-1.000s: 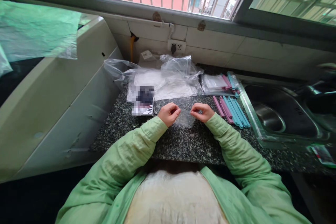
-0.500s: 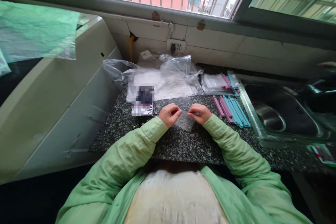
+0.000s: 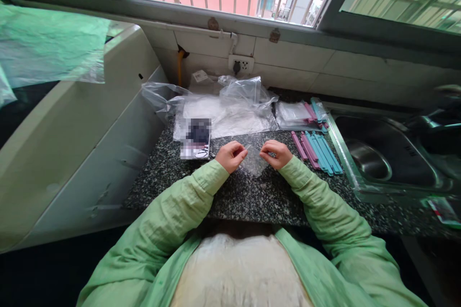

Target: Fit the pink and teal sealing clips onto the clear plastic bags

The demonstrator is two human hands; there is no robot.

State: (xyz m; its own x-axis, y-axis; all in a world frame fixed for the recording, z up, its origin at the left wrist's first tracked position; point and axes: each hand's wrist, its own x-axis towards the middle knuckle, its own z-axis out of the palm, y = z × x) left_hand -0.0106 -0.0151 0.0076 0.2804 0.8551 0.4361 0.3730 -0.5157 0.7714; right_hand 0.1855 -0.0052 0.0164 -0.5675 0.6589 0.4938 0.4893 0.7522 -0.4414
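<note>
A small clear plastic bag [image 3: 255,162] is stretched between my two hands, just above the dark speckled counter. My left hand [image 3: 231,156] pinches its left edge between thumb and fingers. On the other side my right hand [image 3: 275,154] is closed in a pinch on the bag's right edge. The bag is see-through, so its outline is hard to make out. To the right of my right hand lie several pink and blue sealing clips [image 3: 317,151] side by side. A printed card or packet [image 3: 201,146], partly blurred out, lies left of my left hand.
Large clear plastic bags [image 3: 234,110] are spread at the back of the counter [image 3: 248,201]. More clips lie on a stack of clear bags [image 3: 291,112]. A metal sink [image 3: 389,153] is at the right, a pale appliance [image 3: 90,129] at the left. A wall socket [image 3: 242,64] is behind.
My hands have drawn slightly apart, and a bit of the bag's upper edge now stands up beside my left fingers. The other things have stayed where they were.
</note>
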